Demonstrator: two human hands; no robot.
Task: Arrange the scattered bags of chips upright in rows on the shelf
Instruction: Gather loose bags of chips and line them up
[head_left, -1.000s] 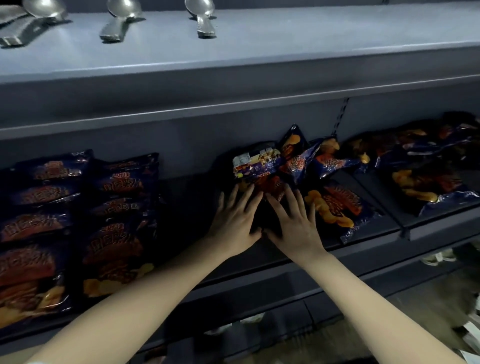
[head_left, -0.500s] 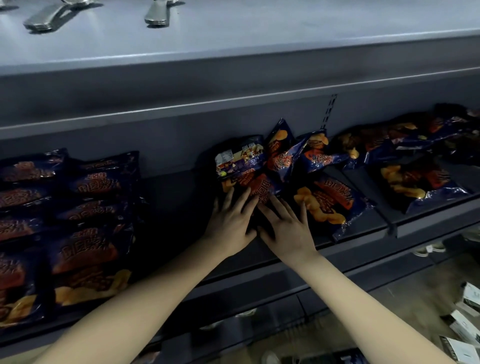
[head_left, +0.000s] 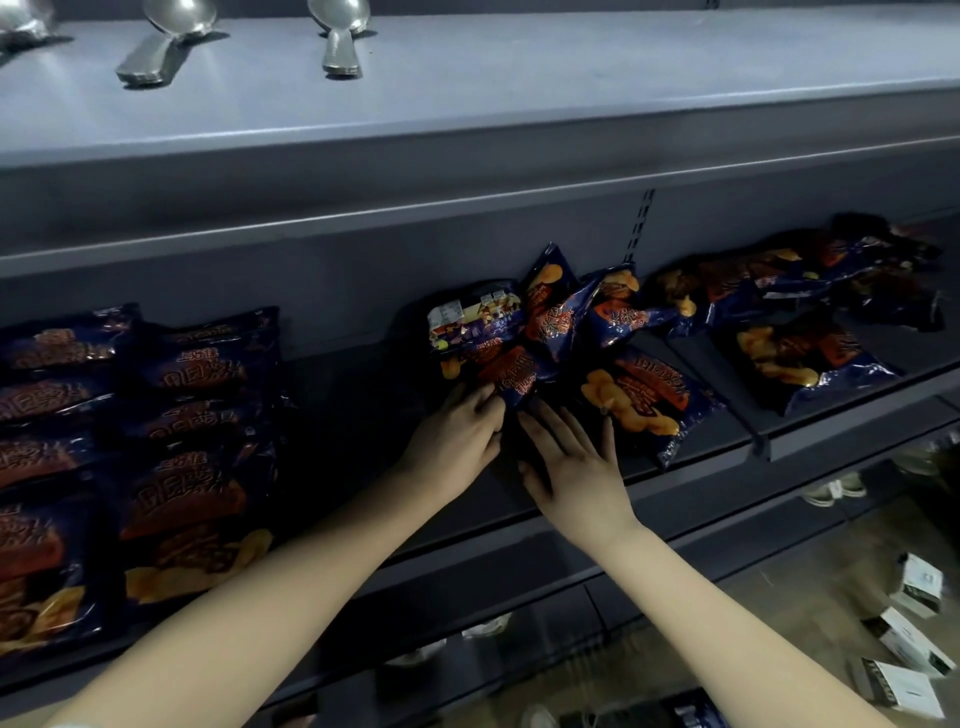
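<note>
Person's going for the center-frame chip bag (head_left: 511, 375): right hand (head_left: 576, 467) flat and spread, left hand (head_left: 457, 441) can't tell if gripping, next probably pinch it and stand it upright.

dark-blue chip bags (head_left: 550, 332) — jumbled heap, mid-shelf (head_left: 363, 395)

Both reaching fwd, close together. L forearm (head_left: 291, 587) bare, angled in; L hand (head_left: 457, 436) palm down, fingers bent, tips too dark to read. R forearm (head_left: 717, 613) bare; R hand (head_left: 576, 462) flat, palm down, fingers (head_left: 550, 421) straight & spread.
</note>
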